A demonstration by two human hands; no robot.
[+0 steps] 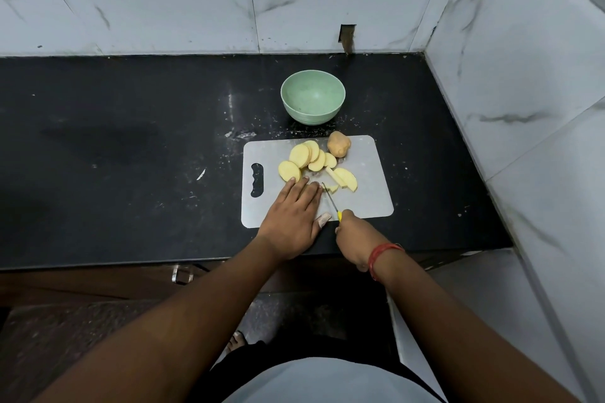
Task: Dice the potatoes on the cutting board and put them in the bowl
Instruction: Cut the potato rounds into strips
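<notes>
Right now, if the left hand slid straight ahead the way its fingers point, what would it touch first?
Probably the nearest potato slice, lying just beyond the fingertips of the left hand flat on the cutting board; the gap looks tiny.

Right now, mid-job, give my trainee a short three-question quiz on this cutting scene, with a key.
1. True or false: the bowl already holds potato pieces.
2. What does the right hand grip? A) the knife B) the whole potato C) the bowl
3. Fill in: the left hand lies flat on the ____, fingers straight, beside the slices.

Key
1. False: it looks empty.
2. A: the fingers curl round its yellow handle, blade pointing at the cut pieces.
3. Board.
</notes>
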